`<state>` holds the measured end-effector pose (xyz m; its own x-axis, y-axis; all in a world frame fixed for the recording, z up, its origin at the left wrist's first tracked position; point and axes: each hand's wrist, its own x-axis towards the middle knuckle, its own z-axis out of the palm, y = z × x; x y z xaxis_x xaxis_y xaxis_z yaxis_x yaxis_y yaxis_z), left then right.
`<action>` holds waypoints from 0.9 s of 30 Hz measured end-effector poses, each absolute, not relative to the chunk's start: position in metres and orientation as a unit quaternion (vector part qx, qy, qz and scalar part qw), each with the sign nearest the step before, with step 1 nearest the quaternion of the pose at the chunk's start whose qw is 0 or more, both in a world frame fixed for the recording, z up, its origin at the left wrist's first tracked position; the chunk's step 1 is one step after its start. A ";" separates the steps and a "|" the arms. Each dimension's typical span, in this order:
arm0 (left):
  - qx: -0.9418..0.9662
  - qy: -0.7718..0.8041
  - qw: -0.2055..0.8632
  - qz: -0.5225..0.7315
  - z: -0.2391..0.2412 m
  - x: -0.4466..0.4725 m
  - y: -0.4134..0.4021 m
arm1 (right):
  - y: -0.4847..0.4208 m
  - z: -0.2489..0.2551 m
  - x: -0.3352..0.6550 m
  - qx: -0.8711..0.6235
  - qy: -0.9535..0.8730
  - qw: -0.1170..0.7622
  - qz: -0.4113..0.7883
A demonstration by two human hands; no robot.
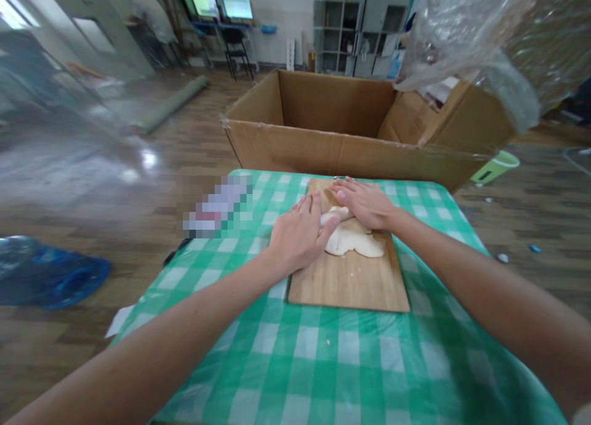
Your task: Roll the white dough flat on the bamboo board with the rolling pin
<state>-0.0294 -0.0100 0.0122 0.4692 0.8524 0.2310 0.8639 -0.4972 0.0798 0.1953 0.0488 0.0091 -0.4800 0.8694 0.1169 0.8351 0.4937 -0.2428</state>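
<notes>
A flattened piece of white dough (353,240) with an uneven edge lies on a wooden cutting board (351,286). Across its far part runs what looks like a rolling pin (345,217), mostly hidden under my hands. My left hand (299,231) rests palm down over the pin's left end, fingers stretched forward and thumb toward the dough. Over the right end lies my right hand (362,202), also flat, with its fingers extended to the left. Neither hand's fingers wrap round anything visible.
A green-and-white checked tablecloth (286,369) covers the table. Beyond its far edge stands a large open cardboard box (323,145), with clear plastic wrap (475,37) above its right side. A pixelated item (217,209) sits at the left edge. Far back, a person (150,18) is seated.
</notes>
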 end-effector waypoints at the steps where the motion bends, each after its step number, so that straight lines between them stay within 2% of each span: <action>1: -0.858 -0.498 0.026 -0.120 0.012 -0.030 -0.011 | 0.046 0.009 0.196 -0.493 -0.860 0.113 0.069; 19: -0.883 -0.443 0.007 -0.155 0.004 -0.035 -0.058 | -0.033 0.008 0.207 -0.479 -0.869 0.122 0.009; 27: -0.873 -0.467 0.000 -0.136 0.006 -0.033 -0.033 | -0.004 0.008 0.204 -0.471 -0.874 0.121 0.027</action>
